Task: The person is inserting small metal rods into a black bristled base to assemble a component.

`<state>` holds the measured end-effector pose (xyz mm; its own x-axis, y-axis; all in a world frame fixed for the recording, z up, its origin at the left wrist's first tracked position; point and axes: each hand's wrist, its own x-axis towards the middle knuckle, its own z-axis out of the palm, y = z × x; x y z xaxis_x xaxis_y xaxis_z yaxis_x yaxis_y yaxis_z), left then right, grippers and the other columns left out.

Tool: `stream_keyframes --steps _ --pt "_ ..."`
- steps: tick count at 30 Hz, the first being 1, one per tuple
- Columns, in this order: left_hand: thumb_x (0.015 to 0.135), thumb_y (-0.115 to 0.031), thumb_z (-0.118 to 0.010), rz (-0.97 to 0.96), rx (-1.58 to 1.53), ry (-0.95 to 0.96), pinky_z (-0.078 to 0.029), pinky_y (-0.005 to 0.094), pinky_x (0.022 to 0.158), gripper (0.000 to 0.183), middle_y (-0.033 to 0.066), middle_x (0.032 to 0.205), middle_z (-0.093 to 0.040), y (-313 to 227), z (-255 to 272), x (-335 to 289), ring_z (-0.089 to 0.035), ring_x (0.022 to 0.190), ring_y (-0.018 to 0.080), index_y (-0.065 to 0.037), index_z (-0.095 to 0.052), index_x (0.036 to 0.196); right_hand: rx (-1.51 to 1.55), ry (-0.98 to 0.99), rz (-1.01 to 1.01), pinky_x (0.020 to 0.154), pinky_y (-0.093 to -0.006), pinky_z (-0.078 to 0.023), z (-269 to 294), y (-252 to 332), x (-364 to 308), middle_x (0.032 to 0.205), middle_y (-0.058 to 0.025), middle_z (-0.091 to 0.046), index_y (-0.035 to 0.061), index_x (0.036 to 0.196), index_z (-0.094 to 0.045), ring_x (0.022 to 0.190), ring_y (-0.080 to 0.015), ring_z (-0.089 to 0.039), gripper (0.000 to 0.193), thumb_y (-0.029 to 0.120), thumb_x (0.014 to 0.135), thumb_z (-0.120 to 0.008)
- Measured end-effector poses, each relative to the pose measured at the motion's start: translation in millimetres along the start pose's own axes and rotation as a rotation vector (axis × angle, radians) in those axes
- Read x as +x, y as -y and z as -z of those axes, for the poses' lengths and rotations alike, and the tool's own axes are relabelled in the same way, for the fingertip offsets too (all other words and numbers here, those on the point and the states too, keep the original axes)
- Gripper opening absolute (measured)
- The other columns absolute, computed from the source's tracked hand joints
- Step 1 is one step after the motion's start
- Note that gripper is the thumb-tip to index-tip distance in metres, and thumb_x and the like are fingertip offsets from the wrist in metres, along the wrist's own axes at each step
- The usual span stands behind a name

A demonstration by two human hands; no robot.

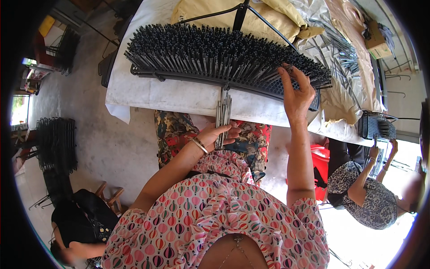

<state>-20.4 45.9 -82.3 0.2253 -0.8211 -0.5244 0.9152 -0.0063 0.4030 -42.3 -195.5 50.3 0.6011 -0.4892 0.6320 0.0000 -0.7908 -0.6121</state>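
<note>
A long black perforated rack (188, 80) stands on a white-covered table, packed with upright thin dark rods (206, 49). Its right front part shows bare holes. My left hand (222, 133) is closed round a bundle of thin grey metal rods (223, 112), held upright in front of the table edge. My right hand (297, 89) is raised at the right part of the rack, thumb and fingertips pinched together among the rod tops. What sits between those fingertips is too small to make out.
Tan cloth or sacking (273, 18) lies behind the rack, under a black metal stand (242, 13). Loose rods (345, 54) lie on brown paper at the right. One co-worker (367, 193) handles a similar rack (378, 127) at right; another person (85, 219) is at lower left, near stacked black racks (56, 143).
</note>
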Motion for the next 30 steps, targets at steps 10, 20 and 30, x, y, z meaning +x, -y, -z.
stream_keyframes --steps 10,20,30 --pt "0.088 -0.019 -0.058 -0.040 0.006 -0.026 -0.053 0.0345 0.080 0.024 0.0138 0.108 -0.059 -4 -7 -2 -0.060 0.098 0.0231 -0.005 -0.054 0.108 0.063 0.019 0.037 0.069 -0.0310 -0.045 -10 5 -3 0.087 -0.0072 -0.065 0.0056 0.104 -0.062 0.074 -0.0212 -0.060 0.032 0.005 0.074 -0.070" --pt "0.088 -0.018 -0.056 -0.035 0.026 -0.045 -0.052 0.0342 0.080 0.024 0.0132 0.106 -0.061 -4 -8 -4 -0.060 0.097 0.0224 -0.005 -0.054 0.109 0.025 0.007 0.177 0.070 -0.0295 -0.048 -9 6 0 0.089 -0.0087 -0.063 0.0049 0.097 -0.066 0.079 -0.0214 -0.060 0.024 0.000 0.073 -0.069" --pt "0.089 -0.017 -0.056 -0.028 0.018 -0.028 -0.053 0.0334 0.080 0.024 0.0126 0.106 -0.061 -2 -4 -1 -0.060 0.097 0.0216 -0.005 -0.055 0.109 0.091 -0.045 0.101 0.070 -0.0283 -0.047 -16 1 -7 0.088 -0.0093 -0.064 0.0036 0.095 -0.067 0.079 -0.0202 -0.060 0.022 0.000 0.074 -0.069"
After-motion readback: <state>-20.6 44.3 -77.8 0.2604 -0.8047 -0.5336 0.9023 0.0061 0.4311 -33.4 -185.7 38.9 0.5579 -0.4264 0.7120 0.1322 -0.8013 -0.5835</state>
